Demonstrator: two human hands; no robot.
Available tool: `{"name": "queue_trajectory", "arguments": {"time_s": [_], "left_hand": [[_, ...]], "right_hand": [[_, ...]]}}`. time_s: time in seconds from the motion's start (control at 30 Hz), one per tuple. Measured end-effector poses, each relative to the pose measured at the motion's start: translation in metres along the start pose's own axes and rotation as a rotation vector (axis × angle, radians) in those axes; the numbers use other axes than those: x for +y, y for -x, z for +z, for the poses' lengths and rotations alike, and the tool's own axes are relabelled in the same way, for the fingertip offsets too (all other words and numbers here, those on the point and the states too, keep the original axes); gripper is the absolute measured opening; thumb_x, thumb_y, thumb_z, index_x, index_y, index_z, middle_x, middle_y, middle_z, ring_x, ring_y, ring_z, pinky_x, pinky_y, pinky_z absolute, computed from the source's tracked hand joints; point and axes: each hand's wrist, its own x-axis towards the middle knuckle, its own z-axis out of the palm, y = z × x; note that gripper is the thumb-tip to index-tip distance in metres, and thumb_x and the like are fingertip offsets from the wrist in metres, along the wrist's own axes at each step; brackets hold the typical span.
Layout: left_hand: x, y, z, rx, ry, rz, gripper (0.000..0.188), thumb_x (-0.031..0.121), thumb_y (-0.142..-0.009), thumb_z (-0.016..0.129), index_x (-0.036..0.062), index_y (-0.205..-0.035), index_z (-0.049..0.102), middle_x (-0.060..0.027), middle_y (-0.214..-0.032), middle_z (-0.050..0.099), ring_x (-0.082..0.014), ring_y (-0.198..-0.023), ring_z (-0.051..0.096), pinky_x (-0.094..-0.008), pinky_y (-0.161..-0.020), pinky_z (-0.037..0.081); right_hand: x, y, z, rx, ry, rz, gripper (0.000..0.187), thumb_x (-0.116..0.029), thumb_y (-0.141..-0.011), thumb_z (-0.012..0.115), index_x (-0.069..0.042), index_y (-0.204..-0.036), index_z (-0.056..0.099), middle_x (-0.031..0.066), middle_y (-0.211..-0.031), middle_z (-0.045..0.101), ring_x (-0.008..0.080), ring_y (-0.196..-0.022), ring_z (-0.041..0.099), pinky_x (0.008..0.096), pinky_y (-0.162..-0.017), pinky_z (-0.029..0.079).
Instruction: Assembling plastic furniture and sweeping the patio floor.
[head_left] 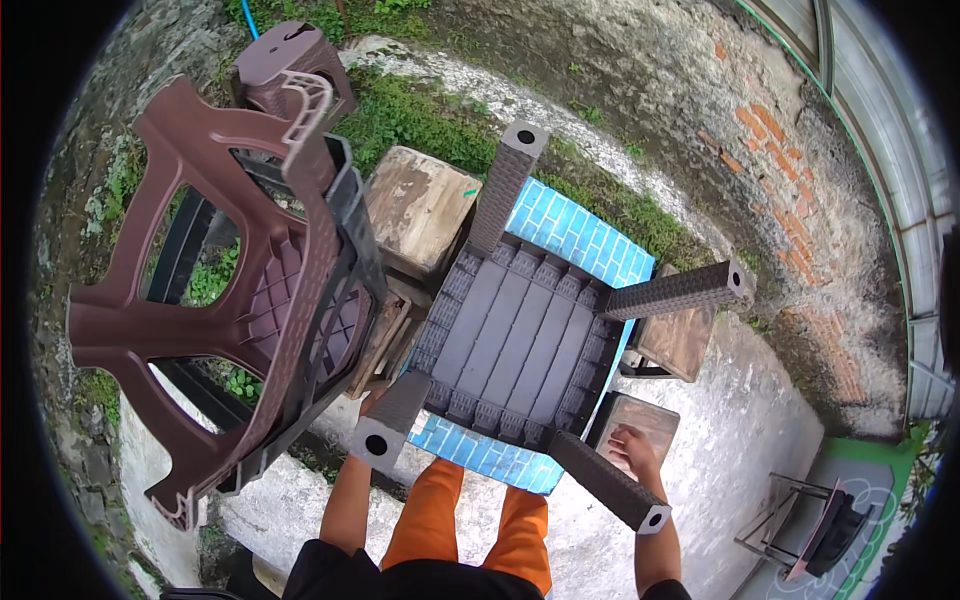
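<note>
In front of me a grey-brown plastic table (525, 335) lies upside down, its woven-textured legs pointing up with round holes in their ends. Under it is a blue brick-patterned tabletop (575, 230). My left hand (373, 402) is at the near left corner, mostly hidden behind a table leg (392, 420), so its fingers cannot be made out. Beyond another table leg (610, 480), at the near right, my right hand (632, 450) hovers over or rests on a wooden stool (652, 418). Its fingers are loosely bent and apart, with nothing seen in them.
Stacked brown plastic chairs (275, 270) lean at the left, with a brown plastic piece (292, 62) behind. Wooden stools (420, 205) stand around the blue top. A mossy wall (640, 70) curves along the back. A folding chair (815, 525) stands at the lower right.
</note>
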Motion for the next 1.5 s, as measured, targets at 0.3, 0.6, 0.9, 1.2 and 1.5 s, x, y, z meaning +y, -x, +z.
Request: {"name": "queue_trajectory", "arguments": {"time_s": [0.3, 0.6, 0.9, 1.2, 1.5], "left_hand": [[0.026, -0.055, 0.011, -0.081, 0.071, -0.166, 0.042, 0.04, -0.093, 0.052, 0.0051, -0.115, 0.059, -0.0072, -0.105, 0.065, -0.0215, -0.091, 0.065, -0.0363, -0.077, 0.053], [0.026, -0.07, 0.018, -0.143, 0.08, -0.22, 0.048, 0.045, -0.095, 0.05, 0.0051, -0.122, 0.057, -0.0078, -0.113, 0.065, -0.0234, -0.097, 0.064, -0.039, -0.081, 0.054], [-0.007, 0.02, 0.014, -0.098, 0.145, -0.244, 0.055, 0.05, -0.096, 0.047, 0.0052, -0.128, 0.054, -0.0084, -0.12, 0.065, -0.0253, -0.104, 0.064, -0.0417, -0.085, 0.055], [-0.085, 0.171, 0.1, -0.17, 0.324, -0.131, 0.054, 0.042, -0.098, 0.042, 0.0002, -0.129, 0.056, -0.0121, -0.124, 0.064, -0.0232, -0.108, 0.064, -0.0383, -0.093, 0.052], [-0.255, 0.301, 0.228, -0.033, 0.984, -0.15, 0.051, 0.041, -0.099, 0.039, 0.002, -0.127, 0.058, -0.0134, -0.12, 0.065, -0.027, -0.106, 0.064, -0.0414, -0.093, 0.05]], "right_hand": [[0.062, -0.045, 0.052, -0.086, -0.26, 0.085, 0.061, -0.024, -0.091, 0.063, 0.006, -0.139, 0.041, 0.0168, -0.101, 0.068, 0.0196, -0.084, 0.067, 0.0277, -0.074, 0.05], [0.075, -0.077, 0.056, -0.225, -0.181, -0.03, 0.035, -0.015, -0.094, 0.055, 0.004, -0.123, 0.053, 0.0122, -0.09, 0.066, 0.0189, -0.071, 0.065, 0.031, -0.066, 0.05], [0.124, -0.026, -0.039, -0.312, -0.482, -0.195, 0.022, -0.024, -0.096, 0.055, -0.004, -0.107, 0.057, 0.0094, -0.077, 0.064, 0.0166, -0.067, 0.065, 0.0305, -0.067, 0.053], [0.168, -0.013, -0.132, -0.318, -0.711, -0.036, 0.04, -0.045, -0.097, 0.046, -0.013, -0.118, 0.058, 0.0056, -0.11, 0.065, 0.0251, -0.104, 0.062, 0.0447, -0.089, 0.052], [0.054, 0.035, -0.216, -0.595, -0.211, -0.019, 0.058, -0.059, -0.093, 0.043, -0.012, -0.125, 0.056, 0.0097, -0.12, 0.063, 0.0273, -0.109, 0.061, 0.0478, -0.092, 0.05]]}}
